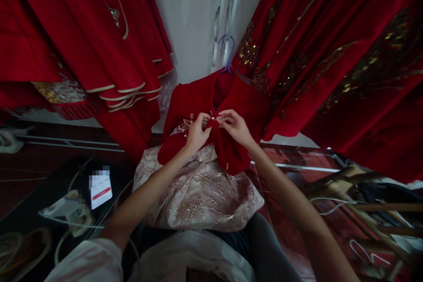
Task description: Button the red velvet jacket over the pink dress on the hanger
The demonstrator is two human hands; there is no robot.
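Where the fingers meet at the front of the small red jacket [198,97], the room behind them is a pale wall [194,22] crowded on both sides with hanging red garments: plain ones with cream piping [109,44] to the left of the fingers, gold-embroidered ones [330,53] to their right. Below the fingers lies a dark reddish glossy floor [42,158], with a pale pink brocade cloth [201,194] spread just under the jacket's hem.

There is one jacket, on one lilac hanger [227,55] above the fingertips. Two hands work on it. The left hand [197,132] and the right hand [235,127] both have their fingers pinched narrow on a small beaded clasp [215,117] at the jacket's front, fingertips almost touching each other. One beaded flower spray [183,127] sits on the fabric just left of the left fingers.

Far below-left of the fingers lie one phone-like card with a red bar [100,190], partly blurred, and tangled cables [71,216] hard to make out. Below-right, wooden hangers [357,194] pile in shadow, cut off by the frame edge. What exactly the fingertips grip is too small to tell
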